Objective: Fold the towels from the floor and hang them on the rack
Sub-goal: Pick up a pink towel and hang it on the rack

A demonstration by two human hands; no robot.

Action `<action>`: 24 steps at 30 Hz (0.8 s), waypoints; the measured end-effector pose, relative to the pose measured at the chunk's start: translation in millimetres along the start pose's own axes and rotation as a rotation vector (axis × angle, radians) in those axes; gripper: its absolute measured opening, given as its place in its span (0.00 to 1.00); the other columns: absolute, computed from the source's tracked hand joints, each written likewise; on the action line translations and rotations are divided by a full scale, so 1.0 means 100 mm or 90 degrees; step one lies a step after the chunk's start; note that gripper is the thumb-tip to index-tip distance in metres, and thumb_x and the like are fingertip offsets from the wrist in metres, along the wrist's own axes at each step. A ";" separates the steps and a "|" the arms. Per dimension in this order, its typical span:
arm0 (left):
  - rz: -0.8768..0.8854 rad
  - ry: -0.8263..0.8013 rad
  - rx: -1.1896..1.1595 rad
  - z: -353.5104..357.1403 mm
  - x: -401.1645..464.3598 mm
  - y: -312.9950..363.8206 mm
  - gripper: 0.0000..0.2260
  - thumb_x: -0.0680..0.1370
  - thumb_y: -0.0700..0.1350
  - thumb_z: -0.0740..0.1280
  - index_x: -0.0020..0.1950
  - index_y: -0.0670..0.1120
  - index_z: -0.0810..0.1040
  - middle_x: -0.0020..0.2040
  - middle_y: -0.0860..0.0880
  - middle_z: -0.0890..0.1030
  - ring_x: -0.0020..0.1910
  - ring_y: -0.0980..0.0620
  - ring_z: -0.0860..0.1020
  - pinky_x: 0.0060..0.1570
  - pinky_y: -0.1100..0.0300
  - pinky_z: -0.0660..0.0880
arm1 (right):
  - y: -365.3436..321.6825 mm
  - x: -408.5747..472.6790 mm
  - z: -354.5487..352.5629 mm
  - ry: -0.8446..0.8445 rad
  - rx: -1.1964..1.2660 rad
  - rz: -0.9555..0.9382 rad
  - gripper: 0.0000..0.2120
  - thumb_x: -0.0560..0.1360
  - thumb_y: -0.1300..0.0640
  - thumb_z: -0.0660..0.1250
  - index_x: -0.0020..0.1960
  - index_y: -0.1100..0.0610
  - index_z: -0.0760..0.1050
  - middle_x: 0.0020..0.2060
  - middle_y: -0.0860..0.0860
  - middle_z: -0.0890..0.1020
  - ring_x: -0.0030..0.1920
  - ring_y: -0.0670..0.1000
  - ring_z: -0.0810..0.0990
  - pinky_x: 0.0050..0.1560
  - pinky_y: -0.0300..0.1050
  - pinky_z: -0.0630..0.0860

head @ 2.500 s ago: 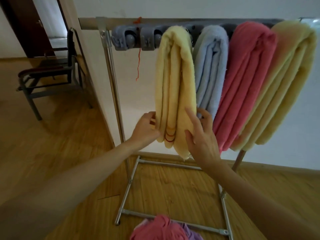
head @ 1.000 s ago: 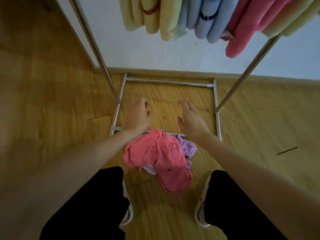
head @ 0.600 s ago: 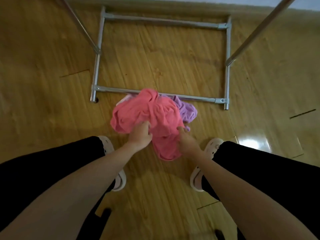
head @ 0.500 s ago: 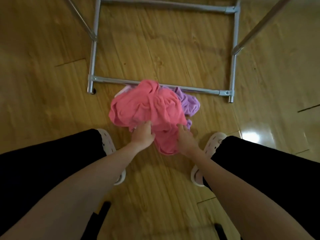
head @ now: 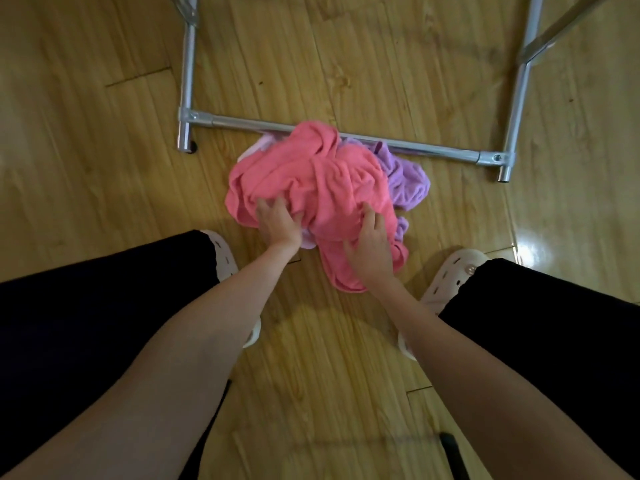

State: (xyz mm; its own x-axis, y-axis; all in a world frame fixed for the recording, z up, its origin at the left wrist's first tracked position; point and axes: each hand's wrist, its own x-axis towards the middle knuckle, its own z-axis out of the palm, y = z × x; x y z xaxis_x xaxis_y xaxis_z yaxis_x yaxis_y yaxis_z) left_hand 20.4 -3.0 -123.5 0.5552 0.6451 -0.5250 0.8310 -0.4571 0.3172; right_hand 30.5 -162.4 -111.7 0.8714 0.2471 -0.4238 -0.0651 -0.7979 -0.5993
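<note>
A crumpled pink towel (head: 322,181) lies in a heap on the wooden floor, against the rack's front base bar (head: 239,124). A purple towel (head: 405,181) sticks out from under its right side. A pale towel edge (head: 259,147) shows at its upper left. My left hand (head: 277,225) digs its fingers into the near left part of the pink towel and grips the fabric. My right hand (head: 372,245) lies on the near right part, fingers curled over a fold. The rack's top rail and the hung towels are out of view.
The metal rack base has side bars at left (head: 188,64) and right (head: 517,84), with a slanted upright (head: 554,26) at top right. My white shoes (head: 221,252) (head: 457,270) stand on either side of the heap. A dark object (head: 450,448) lies near the bottom edge.
I left the hung yellow towel, looked down and bent toward the floor. Both hands came down onto the pink towel and now hold it; the heap is slightly bunched up.
</note>
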 end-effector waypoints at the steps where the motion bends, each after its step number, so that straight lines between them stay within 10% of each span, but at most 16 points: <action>1: 0.008 0.004 -0.007 0.00 -0.01 -0.02 0.10 0.75 0.43 0.68 0.53 0.40 0.76 0.63 0.40 0.69 0.62 0.41 0.69 0.57 0.52 0.68 | 0.00 -0.01 0.00 -0.002 0.002 0.003 0.31 0.73 0.58 0.66 0.73 0.62 0.59 0.64 0.59 0.70 0.54 0.57 0.74 0.38 0.42 0.69; 6: -0.073 0.104 -0.310 -0.17 -0.23 0.02 0.05 0.75 0.38 0.67 0.46 0.43 0.71 0.44 0.47 0.75 0.43 0.49 0.74 0.39 0.64 0.64 | -0.11 -0.01 -0.07 0.000 0.074 -0.001 0.25 0.73 0.65 0.64 0.68 0.62 0.64 0.54 0.56 0.75 0.44 0.51 0.74 0.34 0.47 0.71; 10: -0.176 0.144 -0.497 -0.44 -0.52 0.15 0.06 0.75 0.38 0.68 0.47 0.43 0.71 0.45 0.48 0.75 0.39 0.56 0.74 0.41 0.66 0.71 | -0.35 0.05 -0.20 0.011 0.208 0.085 0.15 0.72 0.70 0.62 0.58 0.64 0.70 0.36 0.52 0.75 0.34 0.49 0.73 0.31 0.31 0.69; 24: -0.101 0.240 -0.644 -1.69 -1.34 0.46 0.11 0.76 0.38 0.68 0.41 0.51 0.70 0.42 0.53 0.76 0.41 0.55 0.76 0.44 0.63 0.76 | -1.12 -0.55 -1.42 0.030 0.405 0.106 0.12 0.73 0.68 0.65 0.54 0.65 0.81 0.32 0.48 0.79 0.31 0.39 0.75 0.38 0.36 0.75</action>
State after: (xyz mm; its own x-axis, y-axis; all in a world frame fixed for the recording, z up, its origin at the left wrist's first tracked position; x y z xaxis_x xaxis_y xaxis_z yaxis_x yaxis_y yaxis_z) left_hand -9.8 -7.1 95.2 0.2706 0.8775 -0.3960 0.4421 0.2521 0.8608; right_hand 58.8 -165.0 75.4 0.8448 0.1124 -0.5232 -0.4622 -0.3396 -0.8192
